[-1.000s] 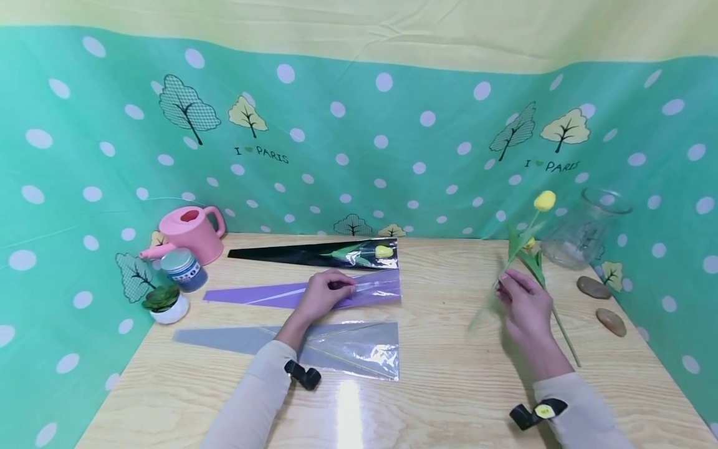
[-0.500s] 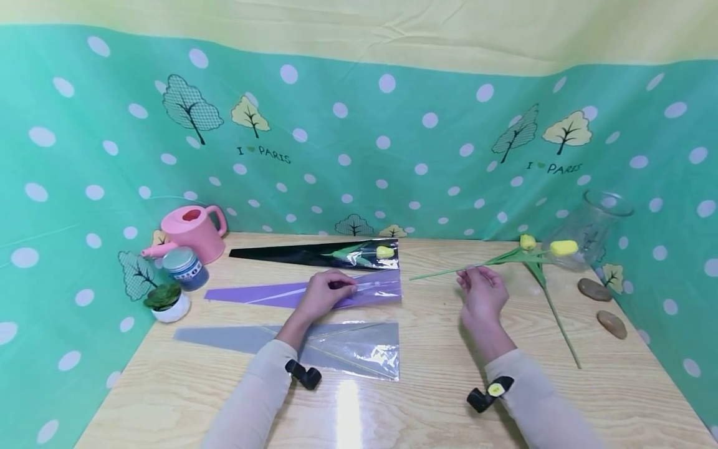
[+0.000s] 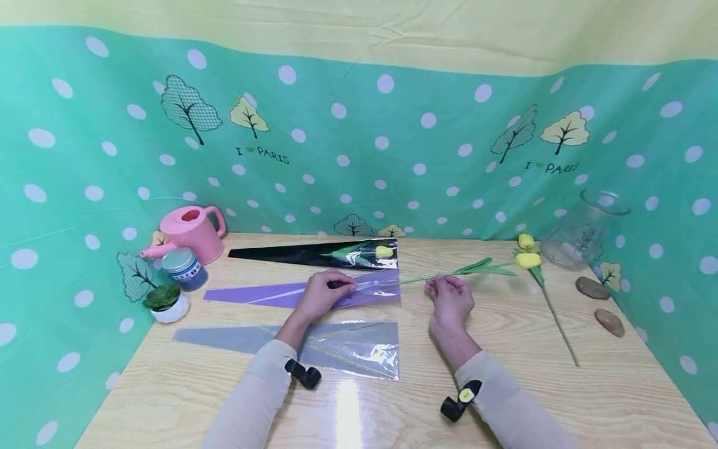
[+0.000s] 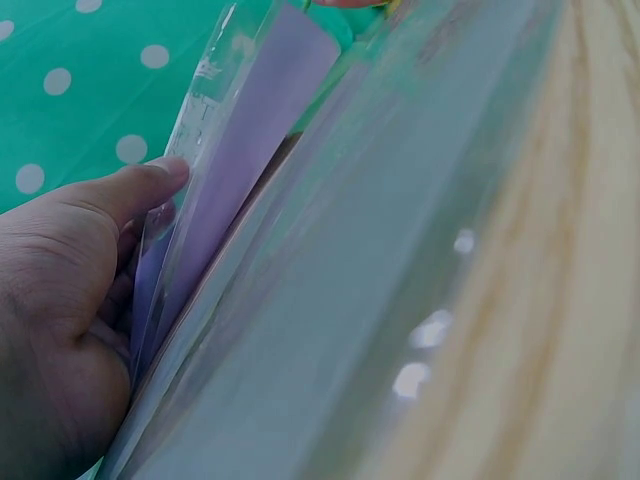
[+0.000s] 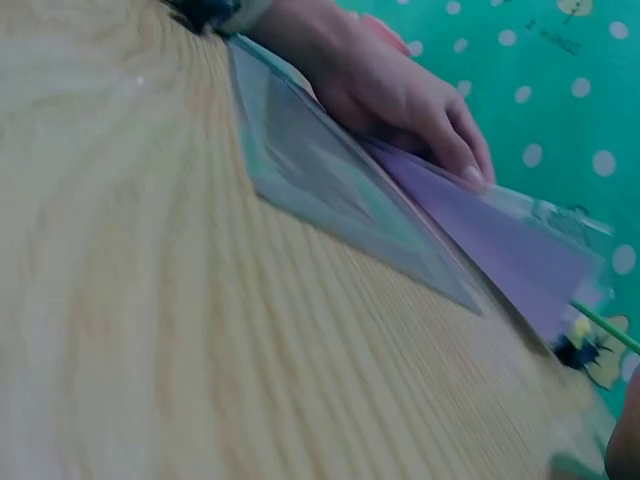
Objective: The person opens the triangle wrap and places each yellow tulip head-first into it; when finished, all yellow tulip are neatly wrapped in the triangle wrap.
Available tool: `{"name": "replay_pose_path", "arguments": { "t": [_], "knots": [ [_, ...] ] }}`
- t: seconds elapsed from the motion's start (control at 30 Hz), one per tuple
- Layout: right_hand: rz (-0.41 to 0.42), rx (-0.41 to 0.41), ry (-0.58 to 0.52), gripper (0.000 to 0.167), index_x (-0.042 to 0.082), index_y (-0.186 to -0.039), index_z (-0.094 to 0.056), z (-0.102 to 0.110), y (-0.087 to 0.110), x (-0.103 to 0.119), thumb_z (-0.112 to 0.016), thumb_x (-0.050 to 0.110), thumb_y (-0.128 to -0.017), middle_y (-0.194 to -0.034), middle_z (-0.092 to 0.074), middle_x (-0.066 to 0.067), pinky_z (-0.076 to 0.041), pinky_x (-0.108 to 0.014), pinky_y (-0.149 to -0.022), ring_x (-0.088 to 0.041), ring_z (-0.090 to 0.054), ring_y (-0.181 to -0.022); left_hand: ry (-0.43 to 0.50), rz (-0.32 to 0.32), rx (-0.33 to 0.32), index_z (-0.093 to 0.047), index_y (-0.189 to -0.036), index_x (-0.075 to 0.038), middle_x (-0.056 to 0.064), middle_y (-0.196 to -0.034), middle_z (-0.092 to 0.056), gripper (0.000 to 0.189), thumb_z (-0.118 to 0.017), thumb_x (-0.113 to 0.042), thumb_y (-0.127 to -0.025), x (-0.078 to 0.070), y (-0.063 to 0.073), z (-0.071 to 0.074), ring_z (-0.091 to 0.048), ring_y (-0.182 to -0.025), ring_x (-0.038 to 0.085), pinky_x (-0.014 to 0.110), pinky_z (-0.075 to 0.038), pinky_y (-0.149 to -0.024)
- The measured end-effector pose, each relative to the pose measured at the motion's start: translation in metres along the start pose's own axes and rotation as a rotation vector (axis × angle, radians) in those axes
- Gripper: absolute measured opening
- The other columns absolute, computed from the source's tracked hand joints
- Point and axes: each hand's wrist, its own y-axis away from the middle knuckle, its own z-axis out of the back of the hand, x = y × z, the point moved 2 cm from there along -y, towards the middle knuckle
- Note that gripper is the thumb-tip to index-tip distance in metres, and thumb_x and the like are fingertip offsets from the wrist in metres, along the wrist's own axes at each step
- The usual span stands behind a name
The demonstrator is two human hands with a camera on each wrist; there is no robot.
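My left hand (image 3: 321, 294) pinches the clear front film of a purple flower sleeve (image 3: 238, 295), lifting it at the wide right end. In the left wrist view the thumb lies over the film, which stands away from the purple back (image 4: 240, 190); the other fingers are partly hidden. My right hand (image 3: 453, 304) pinches the green stem of a yellow tulip (image 3: 528, 260), its bloom pointing right. The stem (image 5: 603, 325) overlaps the sleeve's open end. Behind lies a black sleeve (image 3: 275, 254) holding a yellow tulip (image 3: 384, 252); in front, a grey sleeve (image 3: 230, 338).
Another yellow tulip (image 3: 558, 321) lies on the right of the wooden table, near two brown stones (image 3: 609, 322) and a glass vase (image 3: 572, 240). To the left stand a pink watering can (image 3: 196, 237), a blue jar (image 3: 187, 271) and a potted succulent (image 3: 168, 305).
My right hand has moved left with the tulip, turning it from upright to lying sideways, and its stem end has come to the purple sleeve. My left hand stays in place.
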Motion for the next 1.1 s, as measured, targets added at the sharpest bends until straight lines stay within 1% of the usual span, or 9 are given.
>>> {"name": "replay_pose_path", "arguments": {
  "t": [0.1, 0.2, 0.33, 0.47, 0.6, 0.83, 0.97, 1.1],
  "knots": [
    [-0.024, -0.002, 0.010, 0.019, 0.007, -0.101, -0.053, -0.005, 0.008, -0.006, -0.067, -0.004, -0.095, -0.091, -0.070, -0.009, -0.064, -0.028, -0.081, -0.014, -0.073, -0.073, 0.000, 0.003, 0.000, -0.083, -0.099, -0.020, -0.001, -0.102, -0.076, 0.011, -0.083, -0.020, -0.088, 0.000, 0.000, 0.000, -0.069, -0.098, 0.015, 0.030, -0.054, -0.089],
    [-0.054, 0.000, 0.016, 0.020, 0.006, -0.104, -0.052, -0.009, 0.014, -0.012, -0.067, -0.005, -0.095, -0.098, -0.070, -0.012, -0.063, -0.031, -0.086, -0.015, -0.073, -0.076, -0.003, 0.005, 0.002, -0.083, -0.099, -0.021, -0.001, -0.102, -0.076, 0.011, -0.083, -0.020, -0.088, 0.000, 0.000, 0.000, -0.068, -0.098, 0.015, 0.031, -0.054, -0.089],
    [-0.096, 0.008, 0.011, 0.020, 0.005, -0.106, -0.051, -0.013, 0.020, -0.018, -0.066, -0.005, -0.095, -0.103, -0.068, -0.014, -0.063, -0.032, -0.090, -0.015, -0.074, -0.079, -0.005, 0.005, 0.001, -0.083, -0.099, -0.021, -0.002, -0.102, -0.076, 0.011, -0.083, -0.021, -0.088, 0.001, 0.000, 0.000, -0.068, -0.098, 0.015, 0.032, -0.054, -0.090],
    [-0.116, 0.028, 0.024, 0.019, 0.004, -0.106, -0.050, -0.015, 0.024, -0.022, -0.065, -0.005, -0.096, -0.102, -0.068, -0.013, -0.063, -0.030, -0.088, -0.016, -0.073, -0.080, 0.005, -0.002, -0.004, -0.083, -0.099, -0.021, -0.002, -0.102, -0.076, 0.011, -0.084, -0.021, -0.088, 0.001, 0.000, 0.000, -0.068, -0.097, 0.015, 0.031, -0.054, -0.089],
    [-0.107, 0.037, 0.038, 0.017, 0.002, -0.105, -0.051, -0.016, 0.027, -0.022, -0.064, -0.005, -0.096, -0.104, -0.067, -0.014, -0.063, -0.028, -0.086, -0.015, -0.073, -0.078, 0.007, -0.005, -0.003, -0.083, -0.099, -0.020, -0.001, -0.102, -0.076, 0.011, -0.083, -0.021, -0.088, 0.000, 0.000, 0.000, -0.069, -0.098, 0.015, 0.031, -0.054, -0.089],
    [-0.122, 0.042, 0.068, 0.015, -0.004, -0.107, -0.057, -0.017, 0.027, -0.021, -0.066, -0.006, -0.095, -0.108, -0.065, -0.016, -0.063, -0.030, -0.089, -0.018, -0.073, -0.083, 0.007, 0.010, 0.002, -0.083, -0.099, -0.020, -0.001, -0.103, -0.076, 0.011, -0.083, -0.020, -0.088, -0.002, -0.001, 0.001, -0.069, -0.100, 0.016, 0.034, -0.054, -0.093],
    [-0.134, 0.036, 0.092, 0.015, -0.004, -0.107, -0.059, -0.016, 0.026, -0.020, -0.066, -0.005, -0.095, -0.110, -0.067, -0.018, -0.063, -0.030, -0.088, -0.017, -0.074, -0.082, 0.013, 0.007, 0.008, -0.083, -0.100, -0.019, 0.000, -0.103, -0.076, 0.012, -0.083, -0.019, -0.088, -0.002, -0.001, 0.001, -0.069, -0.100, 0.015, 0.031, -0.055, -0.093],
    [-0.148, 0.032, 0.103, 0.015, -0.002, -0.108, -0.059, -0.015, 0.026, -0.019, -0.066, -0.003, -0.095, -0.115, -0.068, -0.020, -0.063, -0.028, -0.088, -0.015, -0.074, -0.080, 0.020, -0.003, 0.006, -0.083, -0.100, -0.018, 0.000, -0.103, -0.077, 0.012, -0.083, -0.019, -0.088, -0.001, -0.001, 0.000, -0.070, -0.098, 0.015, 0.029, -0.055, -0.091]
  ]
}}
